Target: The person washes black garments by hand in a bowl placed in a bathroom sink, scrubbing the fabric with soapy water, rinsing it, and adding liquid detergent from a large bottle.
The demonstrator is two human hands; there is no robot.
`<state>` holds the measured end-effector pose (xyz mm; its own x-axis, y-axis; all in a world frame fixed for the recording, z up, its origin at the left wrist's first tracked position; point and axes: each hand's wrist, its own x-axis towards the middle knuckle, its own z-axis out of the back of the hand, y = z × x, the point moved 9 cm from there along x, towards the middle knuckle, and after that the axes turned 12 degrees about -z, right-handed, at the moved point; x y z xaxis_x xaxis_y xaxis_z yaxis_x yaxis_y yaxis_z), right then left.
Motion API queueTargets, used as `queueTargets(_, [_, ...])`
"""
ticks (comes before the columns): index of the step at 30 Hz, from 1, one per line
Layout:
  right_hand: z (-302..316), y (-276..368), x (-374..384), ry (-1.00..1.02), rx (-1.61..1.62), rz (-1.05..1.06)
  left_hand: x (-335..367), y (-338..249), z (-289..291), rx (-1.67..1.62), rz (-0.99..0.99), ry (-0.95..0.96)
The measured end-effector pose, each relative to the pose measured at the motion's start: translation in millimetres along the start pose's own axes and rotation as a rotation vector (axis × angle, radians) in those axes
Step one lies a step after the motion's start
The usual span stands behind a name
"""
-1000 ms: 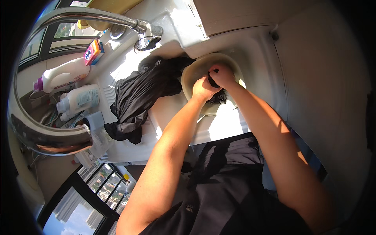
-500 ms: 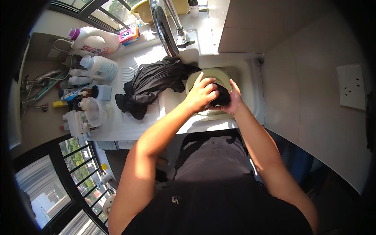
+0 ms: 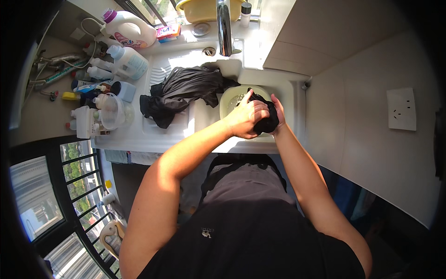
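Both my hands are closed on a wet-looking, bunched black cloth above a pale yellow-green basin. My left hand presses it from the left, fingers curled over the top. On the other side, my right hand cups the cloth, its lower fingers partly hidden by it. Liquid with small bubbles shows inside the basin, which stands in the sink. A dark garment lies crumpled on the ribbed washboard part left of the basin, one end reaching the basin's rim.
A chrome faucet rises behind the sink. Detergent jugs such as the white one with a purple cap, several bottles and a clear tub line the left edge. A yellow basin sits behind; a wall panel stands right.
My left hand has turned further over the cloth, and more of the cloth bulges between my hands. The whole view has shifted slightly; the garment on the washboard lies as before.
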<state>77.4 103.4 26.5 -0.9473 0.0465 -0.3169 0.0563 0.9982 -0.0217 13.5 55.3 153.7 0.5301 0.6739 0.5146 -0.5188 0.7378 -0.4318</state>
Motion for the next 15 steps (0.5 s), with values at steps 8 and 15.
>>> queueTargets(8, [-38.7, 32.3, 10.0, -0.322, -0.245, 0.229, -73.7, 58.6, -28.1, -0.565, 1.037, -0.533])
queueTargets(15, [-48.7, 67.4, -9.1, -0.65, -0.812, 0.62, -49.6, 54.6, -44.1, -1.715, 1.253, -0.685])
